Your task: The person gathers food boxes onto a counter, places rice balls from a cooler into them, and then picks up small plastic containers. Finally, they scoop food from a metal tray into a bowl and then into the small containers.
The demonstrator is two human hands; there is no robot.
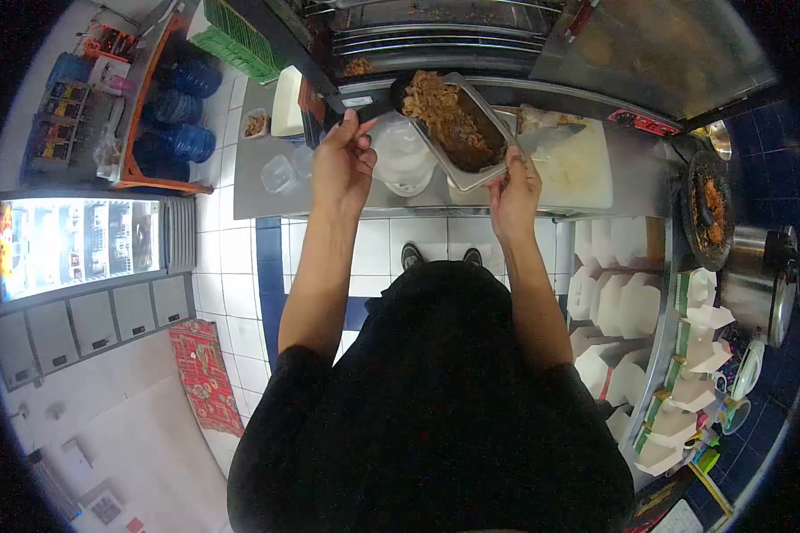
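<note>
My right hand point(516, 191) grips the near right end of a metal food pan point(498, 124), held tilted above the counter. Shredded cooked meat point(436, 102) is heaped toward the pan's far left end, and brown sauce coats its bottom. My left hand point(342, 164) is closed around a black spoon-like utensil point(403, 94), whose dark head touches the meat at the pan's far left edge. White plastic containers point(403, 155) stand on the counter between my hands, partly hidden by the pan. A knife blade point(551, 138) lies on the white cutting board point(587, 173) right of my right hand.
The steel counter point(262, 195) runs across in front of me, with clear plastic tubs point(284, 173) at left. A rack or oven point(436, 40) rises behind it. Open takeout boxes point(684, 409), a stone mortar point(709, 209) and a large pot point(756, 284) stand at right.
</note>
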